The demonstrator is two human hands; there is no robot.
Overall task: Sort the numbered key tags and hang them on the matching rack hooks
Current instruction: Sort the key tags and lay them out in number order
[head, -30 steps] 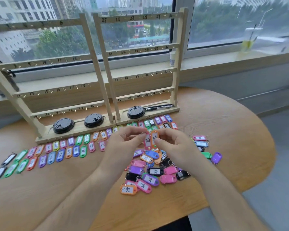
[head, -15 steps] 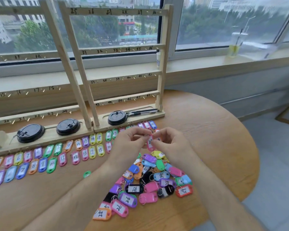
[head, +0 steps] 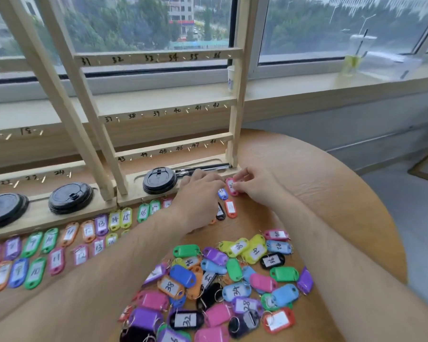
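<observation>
R hand (head: 255,188) grip pinched on a pink tag (head: 231,187), low by the right end of the rack (head: 236,114) base. L hand (head: 198,193) just beside it, knuckles up, fingertips hidden; can't tell if its grip holds anything. Blue tag (head: 222,193) & orange tag (head: 230,208) lie on the table (head: 319,188) btwn the hands. Sorted rows (head: 59,243) at left, loose pile (head: 232,280) nearer.

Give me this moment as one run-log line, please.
stage: sorting | right hand: pinches pink tag beside rack base | left hand: over tag row, grip unclear | visible hooks: bare
</observation>
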